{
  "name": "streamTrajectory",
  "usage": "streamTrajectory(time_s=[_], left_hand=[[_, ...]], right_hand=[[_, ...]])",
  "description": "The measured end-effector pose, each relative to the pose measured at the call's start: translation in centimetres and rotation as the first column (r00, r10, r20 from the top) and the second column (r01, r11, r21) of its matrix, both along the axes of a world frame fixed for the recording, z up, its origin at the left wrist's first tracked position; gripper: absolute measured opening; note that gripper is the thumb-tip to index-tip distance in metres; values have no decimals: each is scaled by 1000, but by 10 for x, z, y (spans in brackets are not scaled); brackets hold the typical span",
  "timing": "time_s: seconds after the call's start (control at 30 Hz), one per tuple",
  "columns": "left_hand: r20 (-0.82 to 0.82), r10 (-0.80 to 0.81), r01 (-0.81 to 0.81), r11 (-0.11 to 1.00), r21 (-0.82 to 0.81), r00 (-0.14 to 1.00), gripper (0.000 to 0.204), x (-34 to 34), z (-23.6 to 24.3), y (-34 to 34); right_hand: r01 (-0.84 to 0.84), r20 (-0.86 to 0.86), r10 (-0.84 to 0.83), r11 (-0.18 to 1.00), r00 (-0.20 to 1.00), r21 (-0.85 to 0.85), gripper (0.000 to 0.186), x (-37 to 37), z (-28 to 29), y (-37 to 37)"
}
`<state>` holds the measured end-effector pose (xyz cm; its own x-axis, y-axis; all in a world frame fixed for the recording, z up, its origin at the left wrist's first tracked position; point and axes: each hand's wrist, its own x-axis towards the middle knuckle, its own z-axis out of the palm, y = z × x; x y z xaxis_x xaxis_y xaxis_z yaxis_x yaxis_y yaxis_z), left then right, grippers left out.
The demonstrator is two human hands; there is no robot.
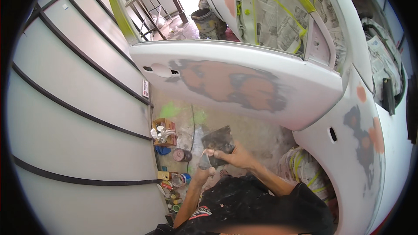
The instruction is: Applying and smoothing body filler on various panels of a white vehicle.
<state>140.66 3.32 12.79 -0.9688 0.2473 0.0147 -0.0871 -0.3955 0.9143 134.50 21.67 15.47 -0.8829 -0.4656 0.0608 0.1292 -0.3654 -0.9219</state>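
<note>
My right hand (235, 156) grips a dark, smeared square board (219, 140) by its lower edge, holding it out in front of my chest. My left hand (203, 170) is closed on a small grey putty knife (204, 162) whose blade touches the lower part of the board. Just above the hands hangs an open white car door (270, 67) with a large reddish-brown filler patch (230, 85) ringed by dark sanded paint. The car's white body panel (361, 148) on the right carries smaller filler spots (370, 137).
Newspaper and yellow-green tape mask the door window (283, 21) and a wheel (305, 169). A cardboard box of supplies (164, 132), a round tin (180, 154) and small cans (174, 191) sit on the floor by the white panelled wall (78, 104). A bucket (203, 19) stands beyond.
</note>
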Motion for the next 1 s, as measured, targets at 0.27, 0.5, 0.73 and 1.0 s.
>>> streamTrajectory(time_s=[0.27,0.5,0.73,1.0], left_hand=[[91,-68,67,998,12,994,87,-2,-2,0],[172,-12,34,992,-124,985,88,-3,-24,-9],[50,-23,27,995,-92,999,80,-12,30,34],[352,-195,271,945,-181,916,51,4,-117,-1]], right_hand=[[-34,54,44,983,998,-183,36,-7,7,9],[-6,-84,6,1000,996,-2,49,4,-8,11],[-32,179,47,996,983,-87,51,-21,-28,36],[-300,111,294,953,949,45,44,-8,-34,36]])
